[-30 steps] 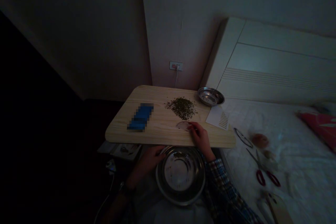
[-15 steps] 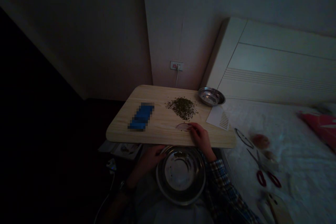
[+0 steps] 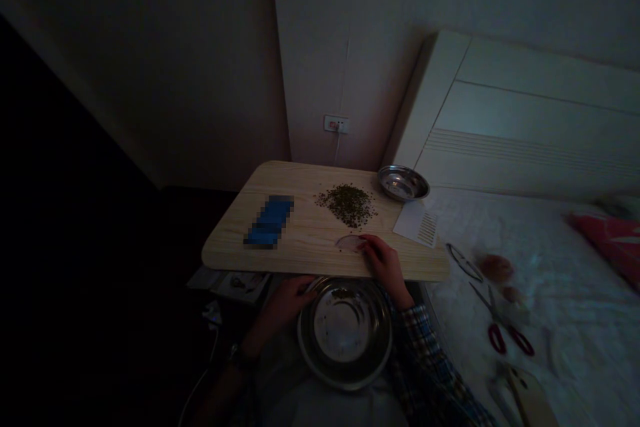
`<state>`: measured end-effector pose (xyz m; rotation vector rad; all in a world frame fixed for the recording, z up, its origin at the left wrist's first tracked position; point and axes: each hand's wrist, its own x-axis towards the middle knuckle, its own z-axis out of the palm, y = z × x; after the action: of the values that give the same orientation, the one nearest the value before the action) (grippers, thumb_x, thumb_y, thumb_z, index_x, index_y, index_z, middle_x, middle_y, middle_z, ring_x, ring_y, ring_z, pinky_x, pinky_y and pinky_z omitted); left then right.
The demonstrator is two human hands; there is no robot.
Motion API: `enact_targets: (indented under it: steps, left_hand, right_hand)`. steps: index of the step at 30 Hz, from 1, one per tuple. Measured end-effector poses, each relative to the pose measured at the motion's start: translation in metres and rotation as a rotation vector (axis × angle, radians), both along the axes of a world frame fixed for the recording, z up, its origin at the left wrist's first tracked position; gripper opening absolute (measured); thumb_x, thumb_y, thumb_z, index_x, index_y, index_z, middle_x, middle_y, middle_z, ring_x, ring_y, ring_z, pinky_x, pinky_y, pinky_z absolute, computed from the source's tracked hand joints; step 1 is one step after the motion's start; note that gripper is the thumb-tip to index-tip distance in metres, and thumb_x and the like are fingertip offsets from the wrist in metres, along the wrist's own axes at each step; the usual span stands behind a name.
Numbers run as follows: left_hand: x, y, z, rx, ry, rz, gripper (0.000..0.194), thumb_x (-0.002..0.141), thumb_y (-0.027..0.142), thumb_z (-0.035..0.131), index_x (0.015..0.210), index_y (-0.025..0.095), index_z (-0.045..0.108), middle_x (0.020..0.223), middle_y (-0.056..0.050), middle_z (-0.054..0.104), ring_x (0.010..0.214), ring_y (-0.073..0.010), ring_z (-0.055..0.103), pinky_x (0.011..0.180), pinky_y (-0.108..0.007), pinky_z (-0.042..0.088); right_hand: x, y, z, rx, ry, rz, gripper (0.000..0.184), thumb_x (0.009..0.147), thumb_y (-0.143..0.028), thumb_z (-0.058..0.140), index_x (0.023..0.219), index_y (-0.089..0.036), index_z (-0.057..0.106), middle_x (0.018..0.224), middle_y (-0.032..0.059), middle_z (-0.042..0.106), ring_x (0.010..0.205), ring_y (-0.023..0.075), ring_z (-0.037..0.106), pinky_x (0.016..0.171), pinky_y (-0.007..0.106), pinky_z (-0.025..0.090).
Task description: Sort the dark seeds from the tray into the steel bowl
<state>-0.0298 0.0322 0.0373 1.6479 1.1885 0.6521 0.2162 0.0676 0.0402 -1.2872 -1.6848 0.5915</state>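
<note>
My right hand [image 3: 385, 265] is closed, its fingertips pinching a thin, see-through half-round piece [image 3: 349, 243], shaped like a protractor, flat on the wooden tabletop [image 3: 300, 257]. A few dark grains lie close to that piece. Just beyond it spreads a heap of small green-brown grains [image 3: 349, 204], perhaps beans. Below the table edge, a large steel basin [image 3: 345, 377] rests at my lap with a few grains in it. My left hand [image 3: 295, 300] grips the basin's upper left rim, thumb and fingers around the edge.
A smaller steel bowl [image 3: 403, 183] stands at the table's back right corner, beside a white comb-like card [image 3: 417, 224]. A blurred-out blue object [image 3: 270, 221] lies on the left. On the bed are scissors [image 3: 497, 327], a phone [image 3: 530, 397] and a dark-rimmed oval thing [image 3: 464, 262].
Both hands stay almost in place. The half-round piece has shifted very slightly, and a few grains near its edge lie differently.
</note>
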Motion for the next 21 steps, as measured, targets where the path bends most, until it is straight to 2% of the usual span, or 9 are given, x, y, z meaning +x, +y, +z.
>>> enact_targets:
  steps: [4, 21]
  left_hand:
    - [0.0007, -0.0009, 0.0032, -0.004, -0.024, 0.001, 0.035, 0.073, 0.036, 0.056, 0.101, 0.018, 0.067, 0.103, -0.005, 0.070, 0.097, -0.0240, 0.061, 0.087, -0.032, 0.045]
    - [-0.0021, 0.0010, -0.0048, 0.011, 0.002, -0.019, 0.038, 0.075, 0.038, 0.055, 0.104, 0.015, 0.065, 0.104, -0.007, 0.069, 0.094, -0.0236, 0.062, 0.085, -0.031, 0.045]
  right_hand:
    - [0.0009, -0.0004, -0.0004, -0.009, -0.003, 0.011, 0.028, 0.086, -0.025, 0.043, 0.110, -0.022, 0.058, 0.091, 0.0030, 0.066, 0.085, 0.0177, 0.060, 0.079, 0.031, 0.046]
    - [0.0015, -0.0015, -0.0002, -0.026, -0.007, 0.019, 0.027, 0.087, -0.027, 0.043, 0.109, -0.021, 0.058, 0.093, 0.0039, 0.066, 0.087, 0.0176, 0.060, 0.079, 0.029, 0.045]
